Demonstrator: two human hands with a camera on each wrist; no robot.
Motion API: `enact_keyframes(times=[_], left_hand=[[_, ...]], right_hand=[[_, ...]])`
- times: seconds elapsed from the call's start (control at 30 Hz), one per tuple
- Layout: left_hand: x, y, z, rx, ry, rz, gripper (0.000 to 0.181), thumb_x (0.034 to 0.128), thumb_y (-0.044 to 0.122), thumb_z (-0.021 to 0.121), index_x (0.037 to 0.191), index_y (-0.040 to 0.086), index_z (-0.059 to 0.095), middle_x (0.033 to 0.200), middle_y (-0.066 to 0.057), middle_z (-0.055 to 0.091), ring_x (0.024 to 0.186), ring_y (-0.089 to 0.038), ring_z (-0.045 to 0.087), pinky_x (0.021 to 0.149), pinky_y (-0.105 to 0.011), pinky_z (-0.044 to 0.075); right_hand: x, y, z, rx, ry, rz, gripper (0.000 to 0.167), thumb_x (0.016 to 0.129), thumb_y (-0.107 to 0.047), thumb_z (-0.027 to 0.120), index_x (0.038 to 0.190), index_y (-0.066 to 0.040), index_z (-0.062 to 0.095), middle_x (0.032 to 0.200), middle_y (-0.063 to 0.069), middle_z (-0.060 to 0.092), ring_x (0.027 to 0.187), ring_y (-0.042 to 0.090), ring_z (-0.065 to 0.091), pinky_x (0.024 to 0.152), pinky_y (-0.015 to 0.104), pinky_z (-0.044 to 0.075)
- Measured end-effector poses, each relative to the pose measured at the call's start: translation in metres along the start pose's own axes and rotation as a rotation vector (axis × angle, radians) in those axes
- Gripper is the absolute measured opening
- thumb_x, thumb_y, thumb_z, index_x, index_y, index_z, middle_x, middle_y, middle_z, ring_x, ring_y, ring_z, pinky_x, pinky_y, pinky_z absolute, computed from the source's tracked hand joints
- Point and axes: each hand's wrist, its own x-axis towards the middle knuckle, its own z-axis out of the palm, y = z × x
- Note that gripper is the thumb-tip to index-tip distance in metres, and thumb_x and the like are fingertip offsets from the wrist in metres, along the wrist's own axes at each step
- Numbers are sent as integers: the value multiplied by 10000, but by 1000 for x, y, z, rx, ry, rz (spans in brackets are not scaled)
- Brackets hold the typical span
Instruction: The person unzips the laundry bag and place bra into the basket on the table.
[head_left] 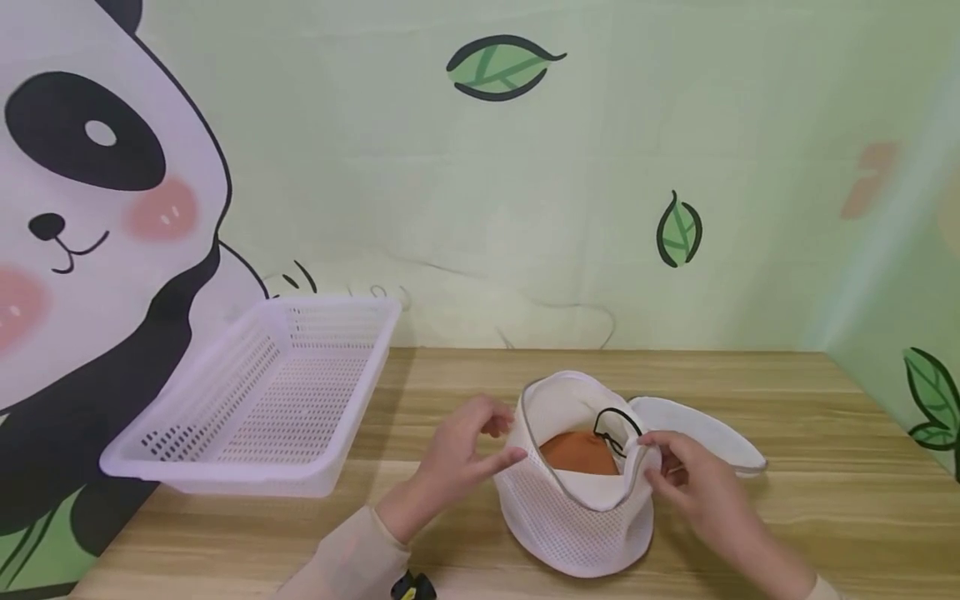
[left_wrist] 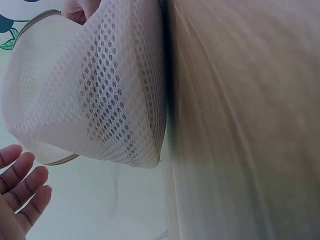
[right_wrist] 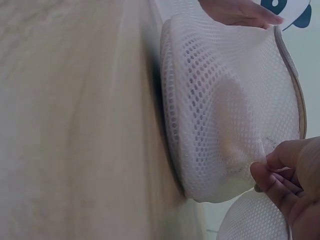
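A white mesh laundry bag (head_left: 573, 529) stands upright on the table with its zip-edged mouth open; its round lid (head_left: 697, 429) lies folded back to the right. Inside, an orange-brown fabric item (head_left: 577, 454) shows, and a thin black cord loop (head_left: 611, 414) rises near the right rim. My right hand (head_left: 701, 487) pinches the rim on the right between thumb and fingers, also visible in the right wrist view. At the left rim my left hand (head_left: 461, 458) has its thumb and fingers spread loosely; the left wrist view shows its fingers (left_wrist: 27, 185) extended and holding nothing.
To the left stands a white perforated plastic basket (head_left: 345, 462). A small black and yellow object (head_left: 414, 586) shows at the bottom edge, beneath the left sleeve (head_left: 348, 554). Behind the wooden table (head_left: 810, 392) rises a pale green wall covering (head_left: 360, 167) with a panda print.
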Motion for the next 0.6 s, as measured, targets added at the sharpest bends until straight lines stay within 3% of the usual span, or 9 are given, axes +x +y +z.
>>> enact_keyframes(times=[0.3,0.6], left_hand=[[1,4,-1,97,115,97,594,934,606,410,970,43,596,868,-41,616,797,-139,596,742,-229,525],[12,15,-3,140,194,235,480,965,502,470,955,45,616,888,-36,632,828,-153,604,776,-255,516]], right_hand=[[-8,5,11,-30,16,-56,374,719,91,739,1048,-55,637,790,-70,622,729,-94,501,589,183,508],[-9,8,15,-7,16,-31,361,734,88,733,1050,-59,639,774,-53,625,728,-99,499,582,179,503]])
